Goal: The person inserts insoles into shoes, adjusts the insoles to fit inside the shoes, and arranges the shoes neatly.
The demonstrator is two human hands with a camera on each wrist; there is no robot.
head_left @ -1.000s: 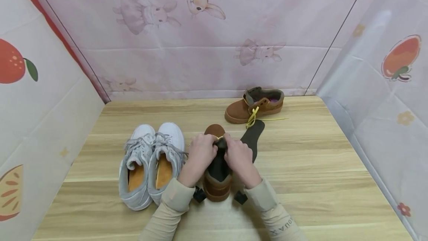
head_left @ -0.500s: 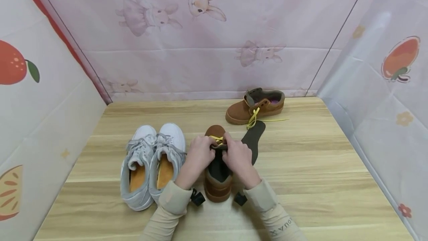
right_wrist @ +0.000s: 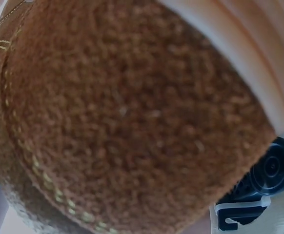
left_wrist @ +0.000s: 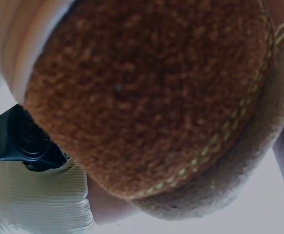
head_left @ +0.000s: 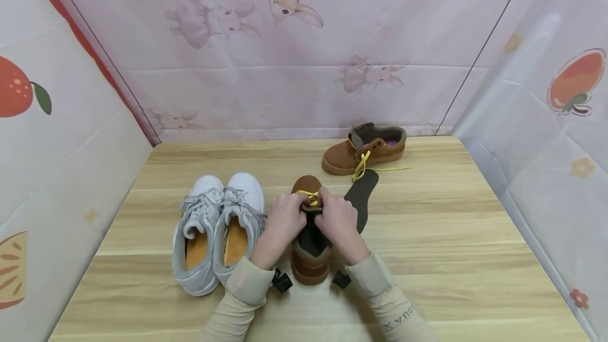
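Observation:
A brown suede shoe [head_left: 310, 268] stands on the wooden table, toe away from me. My left hand [head_left: 283, 221] and right hand [head_left: 339, 220] grip the two sides of its opening near the tongue, thumbs and fingers curled over the edges. Between them, yellow laces [head_left: 307, 193] cross the front of the shoe. Its dark inside shows behind the laces. Brown suede with pale stitching fills most of both wrist views, so the fingertips are hidden there. Beside my right hand lies a dark insole [head_left: 363, 197].
A second brown shoe [head_left: 339, 157] with loose yellow laces [head_left: 363, 165] sits at the back, toe left. On the left stand two white sneakers [head_left: 195, 281] with grey laces and orange insides. Printed cloth walls [head_left: 309, 99] border the table [head_left: 451, 257].
The shoe's tongue area, raised between my hands a second ago, now lies lower and farther forward. More of the yellow laces shows. Both hands keep their grip.

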